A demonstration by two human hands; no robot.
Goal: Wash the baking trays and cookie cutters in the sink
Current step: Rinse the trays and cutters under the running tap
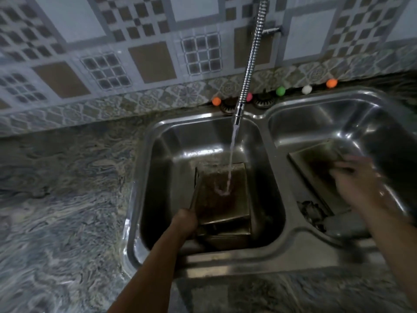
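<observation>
Left hand clamps the 9 o'clock rim of a baking tray tilted under the faucet stream in the left basin; right hand, blurred, grip unclear, hovers at another tray. Wet, stiff metal likely slips; hold the rim.

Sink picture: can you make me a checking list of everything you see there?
Surface: marbled countertop around a steel double sink.
Job's things: baking tray under running water in the left basin; another tray in the right basin.
Clutter: dark bits in the right basin, too blurred to name.
Hands: left hand holds the tray's edge; right hand blurred, over the other tray.
Cables: flexible tap hose.
Surroundings: patterned wall tiles; coloured balls behind the sink.
</observation>
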